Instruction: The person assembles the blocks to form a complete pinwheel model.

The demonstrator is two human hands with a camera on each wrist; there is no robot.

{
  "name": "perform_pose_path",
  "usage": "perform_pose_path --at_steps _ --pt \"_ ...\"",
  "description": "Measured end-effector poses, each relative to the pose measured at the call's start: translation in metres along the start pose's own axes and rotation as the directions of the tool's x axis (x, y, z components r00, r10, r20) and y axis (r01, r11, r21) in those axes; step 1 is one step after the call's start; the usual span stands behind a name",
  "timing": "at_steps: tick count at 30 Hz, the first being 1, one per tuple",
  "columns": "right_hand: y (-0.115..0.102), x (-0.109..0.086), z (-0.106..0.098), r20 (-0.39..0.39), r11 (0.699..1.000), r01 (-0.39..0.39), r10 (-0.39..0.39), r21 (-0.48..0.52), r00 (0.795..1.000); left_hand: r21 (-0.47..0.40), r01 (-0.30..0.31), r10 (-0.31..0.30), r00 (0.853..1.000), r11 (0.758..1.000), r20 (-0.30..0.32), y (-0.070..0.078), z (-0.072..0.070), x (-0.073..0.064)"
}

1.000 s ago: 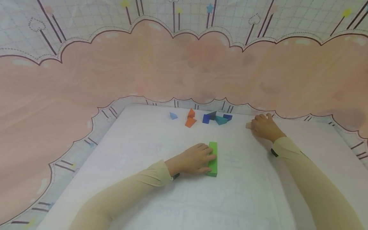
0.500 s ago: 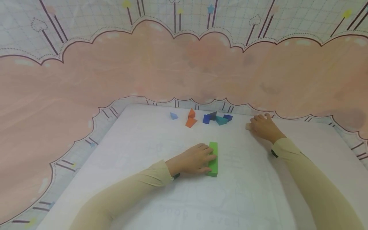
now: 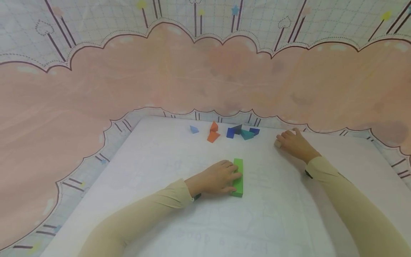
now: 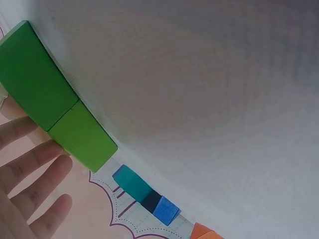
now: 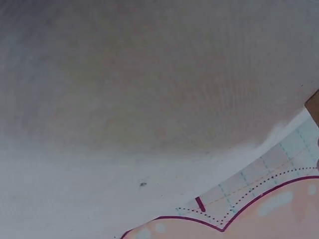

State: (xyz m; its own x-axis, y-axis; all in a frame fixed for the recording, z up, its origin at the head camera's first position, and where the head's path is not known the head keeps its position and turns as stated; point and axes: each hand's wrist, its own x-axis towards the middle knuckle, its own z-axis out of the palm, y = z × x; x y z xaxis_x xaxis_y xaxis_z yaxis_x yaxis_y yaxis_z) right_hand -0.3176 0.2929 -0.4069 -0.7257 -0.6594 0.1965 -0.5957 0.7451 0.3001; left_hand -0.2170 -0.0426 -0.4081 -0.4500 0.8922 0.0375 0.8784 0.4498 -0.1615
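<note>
1. Your left grip (image 3: 216, 177) is relaxed, not clenched: its fingers (image 4: 47, 180) are loosely spread, with some tips over the top of the green blocks (image 3: 239, 182) and the thumb at their left side.
2. Those green blocks lie in the middle of the counter (image 3: 160, 153), touching end to end, with a seam between them. The light touch probably steadies the pair and stops them slipping out of line.
3. Your right grip (image 3: 294, 144), near the far edge, appears to be grasping the tan block (image 3: 277, 143) in a pinch (the thumb is hidden, so its share is a guess). The block sticks out to the left of your fingers, which fits a hold from the right. Whether its underside touches the counter, you cannot tell from here.
4. Between your hands and the patterned cloth (image 3: 208, 78), more pieces lie along the far side: the pale blue block (image 3: 194, 129), the orange blocks (image 3: 213, 137), then a cluster of the blue blocks (image 3: 230, 133), the black block (image 3: 237, 128) and the teal block (image 3: 247, 134). They are perhaps set there to be out of your arms' way.
</note>
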Motion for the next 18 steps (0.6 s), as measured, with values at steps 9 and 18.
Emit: perform_pose_path --at_steps 9,18 --pt "0.0024 -0.0015 0.0018 0.018 0.999 -0.022 0.023 -0.043 1.000 -0.002 0.002 -0.002 1.000 1.000 0.005 0.0009 -0.0023 -0.0009" --pt "-0.0006 0.0006 0.0027 0.093 0.999 -0.016 0.012 0.037 0.996 0.011 0.003 -0.003 1.000 1.000 -0.015 0.0010 0.0000 -0.0014"
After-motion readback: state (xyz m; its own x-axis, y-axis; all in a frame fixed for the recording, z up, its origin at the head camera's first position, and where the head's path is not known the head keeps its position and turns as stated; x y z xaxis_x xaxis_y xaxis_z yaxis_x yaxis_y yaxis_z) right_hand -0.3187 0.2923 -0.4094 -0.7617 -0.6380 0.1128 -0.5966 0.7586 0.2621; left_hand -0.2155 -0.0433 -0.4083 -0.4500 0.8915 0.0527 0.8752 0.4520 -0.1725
